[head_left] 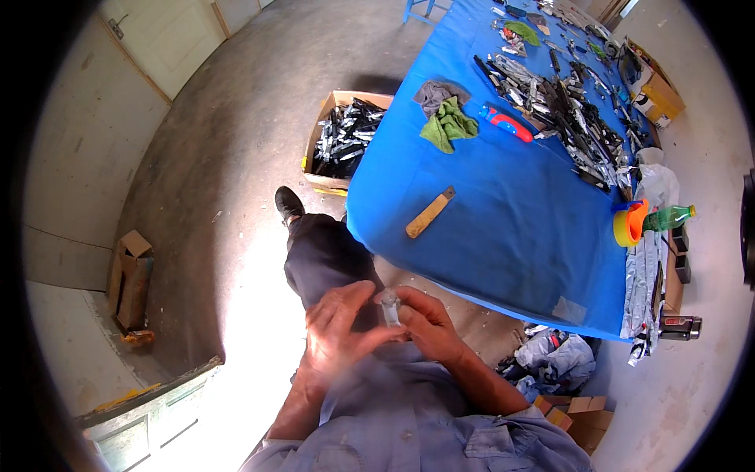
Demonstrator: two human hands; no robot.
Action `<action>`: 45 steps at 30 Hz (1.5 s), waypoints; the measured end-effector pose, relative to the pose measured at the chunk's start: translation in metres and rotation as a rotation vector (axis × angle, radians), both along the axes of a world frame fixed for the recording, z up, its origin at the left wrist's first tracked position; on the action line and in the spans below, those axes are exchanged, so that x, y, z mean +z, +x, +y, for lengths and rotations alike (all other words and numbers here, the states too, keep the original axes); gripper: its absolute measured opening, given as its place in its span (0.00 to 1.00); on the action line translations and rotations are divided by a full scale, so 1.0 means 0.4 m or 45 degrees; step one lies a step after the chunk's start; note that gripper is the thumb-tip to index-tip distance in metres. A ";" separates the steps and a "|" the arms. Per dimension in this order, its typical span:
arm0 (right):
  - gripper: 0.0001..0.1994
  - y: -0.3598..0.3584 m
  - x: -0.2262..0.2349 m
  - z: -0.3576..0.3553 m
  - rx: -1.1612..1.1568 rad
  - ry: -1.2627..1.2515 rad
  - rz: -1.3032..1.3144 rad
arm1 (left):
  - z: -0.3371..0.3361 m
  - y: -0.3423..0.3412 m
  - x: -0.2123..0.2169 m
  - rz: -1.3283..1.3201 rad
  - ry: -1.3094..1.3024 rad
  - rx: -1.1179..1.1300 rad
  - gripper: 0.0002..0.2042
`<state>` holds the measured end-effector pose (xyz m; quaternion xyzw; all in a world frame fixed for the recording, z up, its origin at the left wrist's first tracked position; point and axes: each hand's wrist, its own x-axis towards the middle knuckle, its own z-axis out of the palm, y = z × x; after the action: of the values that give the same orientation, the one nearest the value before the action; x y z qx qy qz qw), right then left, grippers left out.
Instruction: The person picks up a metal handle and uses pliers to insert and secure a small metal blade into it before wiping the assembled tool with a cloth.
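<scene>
the right hand [431, 324] pinches a small clear object [391, 310] before the belly, fingers hiding part of it; the left hand [338, 324] curls close, thumb toward its lower end, but i cannot tell whether it grips. a dark-trousered leg [326, 256] blocks some floor beyond. on the blue-covered table [487, 252], a tan-handled tool [429, 214] lies toward the near end, with a green bottle [668, 218] at the right edge. farther, a cardboard box [326, 181] of metal pieces stands beside the table; a green cloth [450, 126] overlaps a grey cloth [439, 94], near a red-and-blue tool [507, 124]. past these sprawls a black-and-silver heap [578, 118].
</scene>
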<state>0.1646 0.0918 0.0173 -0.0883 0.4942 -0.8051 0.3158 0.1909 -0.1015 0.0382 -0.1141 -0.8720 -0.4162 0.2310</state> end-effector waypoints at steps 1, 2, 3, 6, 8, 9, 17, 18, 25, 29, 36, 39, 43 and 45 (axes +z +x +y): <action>0.18 0.000 0.001 -0.002 -0.004 0.004 0.008 | -0.002 0.001 0.001 0.002 -0.010 -0.004 0.36; 0.17 0.000 0.004 -0.005 -0.008 0.007 0.015 | -0.002 0.002 0.002 0.004 -0.021 -0.008 0.35; 0.16 0.001 0.008 -0.009 -0.010 0.010 0.022 | -0.004 0.003 0.000 0.007 -0.025 -0.002 0.35; 0.13 -0.003 0.037 -0.015 0.121 0.024 -0.060 | -0.008 0.005 -0.013 0.022 -0.035 0.013 0.32; 0.12 0.002 0.053 -0.022 0.166 0.005 -0.087 | -0.014 0.008 -0.026 0.042 -0.040 0.017 0.29; 0.12 0.004 0.061 -0.027 0.185 -0.006 -0.101 | -0.016 0.008 -0.024 0.043 -0.050 0.018 0.28; 0.10 0.028 0.106 -0.057 0.180 0.024 -0.040 | -0.010 0.026 0.019 -0.032 0.015 0.069 0.19; 0.09 0.027 0.117 -0.058 0.187 0.034 -0.004 | -0.008 0.031 0.028 -0.048 0.051 0.083 0.19; 0.12 0.047 0.141 -0.059 0.180 0.109 0.089 | 0.008 0.043 0.045 -0.208 0.291 0.146 0.24; 0.13 0.062 0.126 -0.063 0.173 0.189 0.126 | 0.010 0.048 0.071 -0.393 0.515 0.167 0.25; 0.14 0.064 0.120 -0.060 0.152 0.294 0.346 | 0.019 0.036 0.050 -0.380 0.711 0.075 0.28; 0.14 0.061 0.122 -0.061 0.153 0.323 0.372 | 0.020 0.034 0.032 -0.402 0.817 0.026 0.27; 0.13 0.059 0.123 -0.060 0.153 0.398 0.449 | 0.017 0.031 0.013 -0.434 0.916 -0.033 0.27; 0.13 0.065 0.108 -0.057 0.139 0.431 0.493 | 0.017 0.030 0.008 -0.456 0.951 -0.045 0.26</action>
<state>0.1907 0.0690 0.0605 -0.2132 0.6677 -0.6607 0.2687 0.2031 -0.0945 0.0414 0.0369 -0.6854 -0.7212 0.0938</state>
